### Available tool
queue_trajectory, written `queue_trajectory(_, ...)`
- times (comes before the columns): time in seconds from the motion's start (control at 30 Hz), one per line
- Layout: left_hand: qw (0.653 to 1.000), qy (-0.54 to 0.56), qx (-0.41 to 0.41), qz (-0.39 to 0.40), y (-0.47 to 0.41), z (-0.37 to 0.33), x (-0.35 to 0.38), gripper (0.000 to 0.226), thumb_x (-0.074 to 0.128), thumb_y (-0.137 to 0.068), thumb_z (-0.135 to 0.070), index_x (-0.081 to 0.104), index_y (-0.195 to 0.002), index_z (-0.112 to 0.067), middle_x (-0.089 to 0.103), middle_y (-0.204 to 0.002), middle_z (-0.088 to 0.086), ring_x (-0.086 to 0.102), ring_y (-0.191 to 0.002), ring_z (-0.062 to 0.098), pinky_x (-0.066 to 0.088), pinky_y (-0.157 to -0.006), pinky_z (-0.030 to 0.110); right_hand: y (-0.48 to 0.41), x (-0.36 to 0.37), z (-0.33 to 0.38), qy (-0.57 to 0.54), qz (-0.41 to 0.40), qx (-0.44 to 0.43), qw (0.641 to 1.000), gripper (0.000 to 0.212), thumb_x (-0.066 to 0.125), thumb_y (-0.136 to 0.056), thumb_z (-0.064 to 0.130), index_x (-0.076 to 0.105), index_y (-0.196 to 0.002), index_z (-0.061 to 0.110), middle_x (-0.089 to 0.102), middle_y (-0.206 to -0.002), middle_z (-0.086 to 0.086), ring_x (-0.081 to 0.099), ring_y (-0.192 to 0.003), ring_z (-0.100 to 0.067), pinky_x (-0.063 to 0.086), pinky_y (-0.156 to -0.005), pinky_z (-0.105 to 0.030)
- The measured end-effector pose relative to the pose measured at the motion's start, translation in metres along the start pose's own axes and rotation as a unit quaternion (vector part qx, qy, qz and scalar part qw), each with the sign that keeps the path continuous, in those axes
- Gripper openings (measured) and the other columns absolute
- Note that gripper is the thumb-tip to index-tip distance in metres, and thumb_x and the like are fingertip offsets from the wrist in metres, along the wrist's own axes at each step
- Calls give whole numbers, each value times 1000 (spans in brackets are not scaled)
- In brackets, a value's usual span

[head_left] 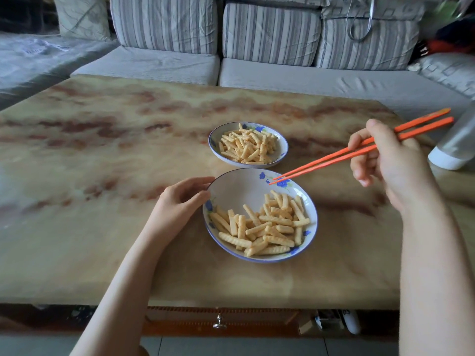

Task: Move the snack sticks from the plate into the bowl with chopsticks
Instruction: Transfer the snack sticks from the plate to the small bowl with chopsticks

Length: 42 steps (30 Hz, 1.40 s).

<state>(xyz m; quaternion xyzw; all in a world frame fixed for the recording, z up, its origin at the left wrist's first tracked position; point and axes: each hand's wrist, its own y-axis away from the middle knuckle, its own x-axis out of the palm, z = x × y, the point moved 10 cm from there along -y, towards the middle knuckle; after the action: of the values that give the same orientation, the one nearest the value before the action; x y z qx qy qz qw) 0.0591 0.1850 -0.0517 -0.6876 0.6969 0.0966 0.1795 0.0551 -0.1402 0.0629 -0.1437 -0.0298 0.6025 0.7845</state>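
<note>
The left hand (pixel 180 201) held the plate (pixel 239 186) by its left rim, thumb on the near side and curled fingers (pixel 200 180) on the far side. This plate was wide, shallow and glazed white, with a thin dark edge and blue painted flowers. Pale yellow snack sticks (pixel 267 227), short and ridged like crinkle-cut chips, lay loosely crossed over its near half, and its far half was bare. The right hand (pixel 385 160) gripped 2 slim orange chopsticks (pixel 329 161), its fingers curled round their middle. Their tapered tips were almost together, held nothing and hung over the plate's far rim. Just beyond stood the bowl (pixel 281 147), smaller but in the same flowered pattern, piled with more of the same sticks (pixel 246 146). Both dishes sat on a glossy surface (pixel 102 150) of tan stone veined in rusty brown. Behind it stood a grey sofa (pixel 270 34) with striped fabric cushions, and a smooth, pale cylinder (pixel 457 145) showed at the right edge.
</note>
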Motion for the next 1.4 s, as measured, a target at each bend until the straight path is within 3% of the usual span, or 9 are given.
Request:
queue_trajectory(0.4, 1000, 11, -1, -4, 0, 0, 0, 37, 57, -76, -30, 71, -110, -35, 73, -104, -15, 66, -100, 1, 50, -98, 37, 4, -1, -10, 40, 26, 37, 998, 42, 35, -102, 27, 54, -69, 8, 46, -36, -5, 37, -32, -19, 28, -33, -19)
queue_trajectory(0.77, 1000, 16, 4, -1, 1, -2, 1, 36, 57, -76, -29, 71, -109, -35, 73, -103, -17, 65, -98, -4, 51, -94, 27, 0, -8, -16, -115, -87, 28, 989, 41, 34, -102, 22, 49, -65, 12, 49, -40, 3, 39, -31, -15, 27, -37, -19)
queue_trajectory(0.93, 1000, 18, 4, 0, 0, -1, 1, 36, 57, -77, -29, 71, -109, -35, 73, -103, -16, 66, -98, -2, 51, -95, 30, 1, -7, -26, -176, -150, 36, 972, 39, 34, -101, 21, 48, -65, 13, 52, -42, 7, 41, -32, -14, 28, -40, -24)
queue_trajectory(1.1, 1000, 13, 5, -2, 0, -1, 0, 37, 57, -76, -30, 71, -110, -33, 73, -103, -15, 66, -98, -1, 52, -95, 30, -4, 3, -43, -181, -186, 45, 965, 39, 33, -101, 23, 50, -66, 13, 50, -38, 5, 42, -32, -14, 30, -39, -24)
queue_trajectory(1.4, 1000, 1, 4, -2, -1, -1, -1, 38, 57, -76, -31, 70, -112, -32, 73, -104, -16, 66, -99, -1, 50, -97, 35, -12, 11, -48, -137, -171, 17, 976, 41, 31, -102, 23, 52, -69, 10, 48, -35, 1, 41, -30, -15, 30, -36, -18)
